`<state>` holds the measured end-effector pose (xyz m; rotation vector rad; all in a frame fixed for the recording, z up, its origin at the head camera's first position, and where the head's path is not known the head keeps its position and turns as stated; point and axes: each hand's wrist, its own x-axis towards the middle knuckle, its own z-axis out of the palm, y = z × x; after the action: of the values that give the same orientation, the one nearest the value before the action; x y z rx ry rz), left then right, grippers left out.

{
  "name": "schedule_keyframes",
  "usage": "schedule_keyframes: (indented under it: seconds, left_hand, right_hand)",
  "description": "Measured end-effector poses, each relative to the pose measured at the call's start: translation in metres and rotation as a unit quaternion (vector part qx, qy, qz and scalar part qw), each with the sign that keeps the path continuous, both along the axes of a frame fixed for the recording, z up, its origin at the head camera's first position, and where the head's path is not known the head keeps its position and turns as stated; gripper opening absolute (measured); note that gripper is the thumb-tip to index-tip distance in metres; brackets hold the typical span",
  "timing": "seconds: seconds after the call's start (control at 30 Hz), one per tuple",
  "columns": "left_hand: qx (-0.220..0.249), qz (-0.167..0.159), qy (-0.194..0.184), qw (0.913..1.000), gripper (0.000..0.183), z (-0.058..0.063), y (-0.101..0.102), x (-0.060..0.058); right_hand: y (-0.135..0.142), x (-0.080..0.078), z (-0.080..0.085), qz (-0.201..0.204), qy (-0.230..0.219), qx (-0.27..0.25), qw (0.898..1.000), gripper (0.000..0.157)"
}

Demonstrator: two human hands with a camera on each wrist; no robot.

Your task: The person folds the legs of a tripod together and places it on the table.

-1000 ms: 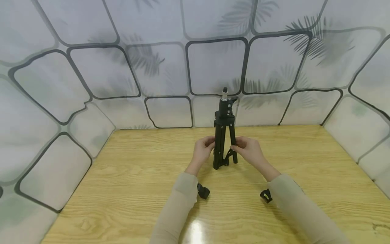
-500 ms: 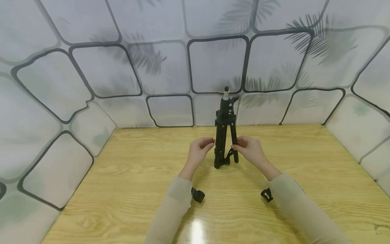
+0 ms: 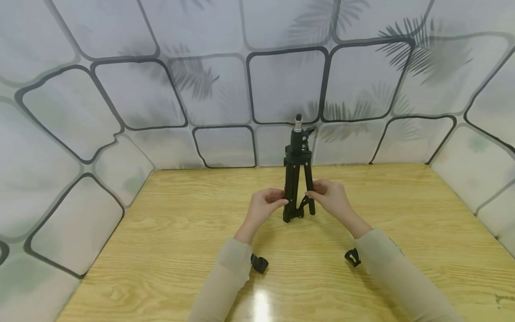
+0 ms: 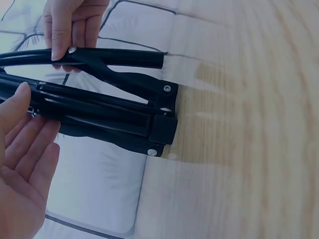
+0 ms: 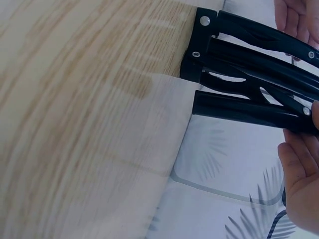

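Observation:
A black folding tripod (image 3: 297, 156) with a silver stud on top stands upright near the back of the table, its legs only slightly spread. My left hand (image 3: 263, 206) pinches the left leg low down, thumb in front and fingers behind. In the left wrist view, that thumb lies over the leg (image 4: 94, 112) while the fingers of the left hand (image 4: 30, 159) pass beneath it. On the other side, my right hand (image 3: 331, 199) holds the right leg between thumb and fingers, close to a riveted brace (image 5: 279, 102). Part of the right hand (image 5: 304, 184) runs out of the right wrist view.
The wooden table (image 3: 181, 250) spreads out around the tripod. Cloth walls (image 3: 209, 89) with a stone-and-leaf pattern rise behind it and at both sides. Small black devices (image 3: 259, 264) sit at the wrists, below the sleeves.
My left hand drew slightly left off the leg, moved down and now pinches it at a lower point. The right hand keeps its hold and the tripod stays where it was.

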<state>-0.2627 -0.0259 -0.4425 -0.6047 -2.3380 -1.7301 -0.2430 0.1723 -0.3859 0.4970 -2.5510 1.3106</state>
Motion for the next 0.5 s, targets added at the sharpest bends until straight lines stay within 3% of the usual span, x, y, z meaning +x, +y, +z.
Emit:
schedule_keyframes:
  seconds: [0.1,0.2,0.27,0.5]
  left_hand:
    - [-0.007,0.024,0.012,0.9996,0.033,-0.004,0.003,-0.001]
    - [-0.018,0.049,0.032,0.9981,0.034,-0.027,0.006,-0.018]
    - [-0.033,0.067,0.041,0.9964,0.033,-0.034,0.008,-0.024]
    - [-0.034,0.087,0.067,0.9934,0.026,-0.036,0.01,-0.027]
  right_hand:
    - [0.0,0.0,0.0,0.0,0.0,-0.001,1.0,0.024]
    - [0.0,-0.001,0.0,-0.003,0.001,0.0,1.0,0.024]
    - [0.0,-0.001,0.0,-0.006,0.002,0.004,1.0,0.024]
    - [0.0,-0.001,-0.002,-0.004,0.0,0.0,1.0,0.023]
